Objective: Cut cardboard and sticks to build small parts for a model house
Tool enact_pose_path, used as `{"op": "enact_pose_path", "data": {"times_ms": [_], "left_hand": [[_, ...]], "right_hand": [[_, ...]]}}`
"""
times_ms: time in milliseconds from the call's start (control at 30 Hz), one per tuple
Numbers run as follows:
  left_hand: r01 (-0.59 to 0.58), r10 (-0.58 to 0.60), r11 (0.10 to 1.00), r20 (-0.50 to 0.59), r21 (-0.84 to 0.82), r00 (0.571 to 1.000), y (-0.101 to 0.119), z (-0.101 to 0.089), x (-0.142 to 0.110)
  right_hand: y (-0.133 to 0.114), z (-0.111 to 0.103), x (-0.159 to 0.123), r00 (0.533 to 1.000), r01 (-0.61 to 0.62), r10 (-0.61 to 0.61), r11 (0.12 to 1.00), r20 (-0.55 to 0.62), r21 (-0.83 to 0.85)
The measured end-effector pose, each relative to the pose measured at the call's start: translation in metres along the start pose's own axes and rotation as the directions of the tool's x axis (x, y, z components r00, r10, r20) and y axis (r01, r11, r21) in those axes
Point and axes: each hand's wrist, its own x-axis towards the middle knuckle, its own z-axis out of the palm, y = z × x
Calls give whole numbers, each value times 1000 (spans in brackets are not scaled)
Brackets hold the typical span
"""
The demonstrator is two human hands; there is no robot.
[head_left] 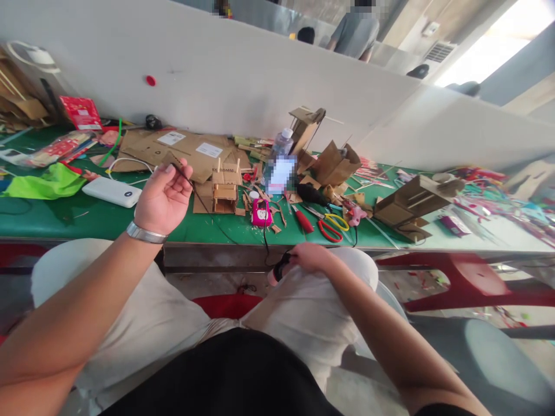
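Left of centre in the frame, above the green table (104, 222), the left hand (158, 202) was palm-up, fingers loosely curled, thumb and fingertips pinching a thin dark cord (181, 172). Just below centre, the right hand (311, 257) was mostly closed on a black-and-pink object (282, 266), too unclear to name. The cord looked light and limp, best pinched near its end; the object seemed firmer, suited to a grip around its middle.

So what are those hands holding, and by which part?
The left hand pinches a thin dark strand at its fingertips; which part can't be told. The right hand holds a black-and-pink object by its black part.
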Motion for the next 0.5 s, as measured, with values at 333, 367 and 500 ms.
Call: {"op": "enact_pose_path", "data": {"times_ms": [333,367,500], "left_hand": [[-9,9,1000,17,-28,1000,-2,1,4],[-6,6,1000,20,-16,1000,-4,1,3],[21,-23,999,42,44,999,-14,4,-2]], "right_hand": [[130,-87,-99,704,-356,492,868,-512,345],[131,-97,-105,608,-370,546,837,-577,402],[129,-135,-107,309,-259,523,850,-794,459]]}}
